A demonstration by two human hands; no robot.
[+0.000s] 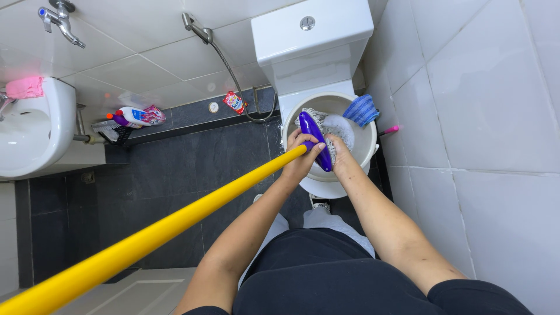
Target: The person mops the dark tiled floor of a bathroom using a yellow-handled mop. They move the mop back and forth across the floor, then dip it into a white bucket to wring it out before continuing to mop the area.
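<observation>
Step in hand, by my read: wringing or rinsing the mop head in the bucket, which sits on the toilet bowl at 12 o'clock.

Left hand: grip closed round the purple mop socket where the yellow handle joins; thumb and fingers wrap it. Handle runs off to 8 o'clock, past the frame corner.

Right hand: down inside the bucket rim, pressed on the grey-white strands. Fingers hidden by the socket and strands, so I cannot tell how far that grip is closed or whether it has the strands pinched.

Containers:
- Bucket: pale, round, holds the mop head plus white foam at its 1 o'clock side. Water level not visible.
- Blue striped cloth draped on the bucket rim at 1 o'clock.
- Sink at 9 o'clock: basin looks bare, pink cloth on its edge.
- Bottles and a brush on the floor ledge at 10 o'clock.

Next move likely calls for: steady left hold on the socket, since the long handle levers hard, and a firm squeeze or twist from the right hand. Risk: tipping the bucket off the bowl.
</observation>
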